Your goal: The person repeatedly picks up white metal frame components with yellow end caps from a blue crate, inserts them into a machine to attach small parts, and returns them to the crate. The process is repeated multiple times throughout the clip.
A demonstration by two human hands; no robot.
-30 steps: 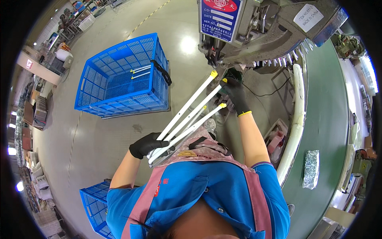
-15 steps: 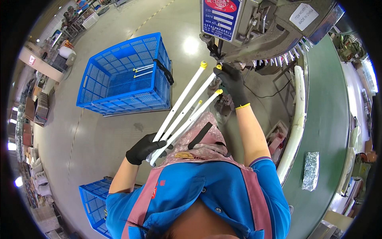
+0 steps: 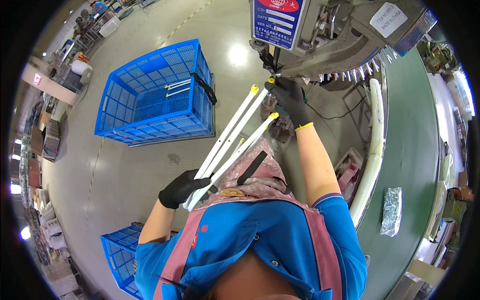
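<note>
Several white tubes [image 3: 240, 129] with yellow end pieces [image 3: 273, 115] slant from lower left to upper right in front of my apron. My gloved left hand [image 3: 182, 189] is wrapped round their lower ends. Near the yellow tip of the middle tube, my gloved right hand [image 3: 291, 100] has its fingers closed on that tube. This tip is just beneath the working head of a grey metal machine [image 3: 330, 55]. The other tubes' upper ends fan out, apart from my right hand. A shorter yellow-tipped piece is partly hidden behind the front tube.
A blue plastic crate [image 3: 155, 95] on the floor to the left holds a few similar tubes. Another blue crate [image 3: 117, 255] is at lower left. On the right runs a green work surface [image 3: 405, 165] bearing a clear-wrapped packet [image 3: 391, 211]. A long white wrapped roll [image 3: 374, 135] edges it.
The middle tube's yellow tip has moved slightly up and left with my right hand. The left tube's tip has dropped a little. My left hand keeps its grip.
</note>
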